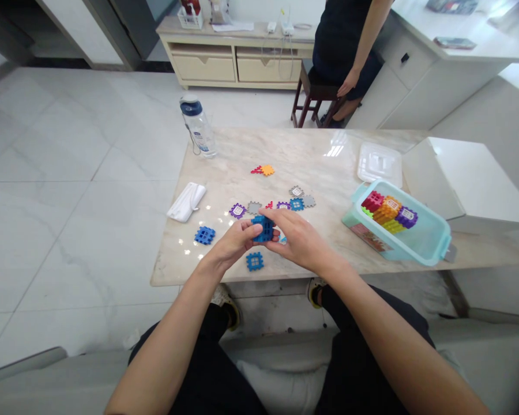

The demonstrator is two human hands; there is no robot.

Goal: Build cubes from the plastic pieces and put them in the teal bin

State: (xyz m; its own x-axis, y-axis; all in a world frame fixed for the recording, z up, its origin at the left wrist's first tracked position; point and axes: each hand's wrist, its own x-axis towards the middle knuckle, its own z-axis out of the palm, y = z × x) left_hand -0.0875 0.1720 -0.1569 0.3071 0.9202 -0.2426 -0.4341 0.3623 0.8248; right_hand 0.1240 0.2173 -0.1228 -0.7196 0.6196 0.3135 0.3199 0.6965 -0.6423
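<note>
Glossy white floor tiles and a cream two-drawer cabinet (pixel 203 68) lie beyond a marble-patterned table (pixel 311 158); a person in dark clothes (pixel 341 40) sits on a dark wooden stool (pixel 320 87) on the far side, one hand resting low beside the seat.

Near the table's close edge, both bare hands grasp a blue windowed block (pixel 265 229), which is raised in front of the body, over the tabletop. The left hand (pixel 237 239) pinches its left side, thumb across the near face; the right hand (pixel 300 237) closes on it from the right, with fingers at its top and lower edges. Whether the block is one piece or several joined cannot be told for certain, though its faces seem to meet at an angle.

Two loose blue window tiles are within easy reach, one left of the hands (pixel 205 235) and one just below them (pixel 255 261). Beyond the hands lie purple-framed, grey and blue toothed tiles in a loose row, and farther off an orange toothed tile (pixel 267 170) touches a red triangular piece (pixel 256 170). To the right, a teal plastic bin (pixel 350 216) holds stacked red, orange, purple and yellow-green tiles.

The step in hand looks like pressing toothed edges together. Such a move calls for steadying the block with the left hand, matching teeth to gaps and pushing squarely; a slanted push could spring the joint apart.
</note>
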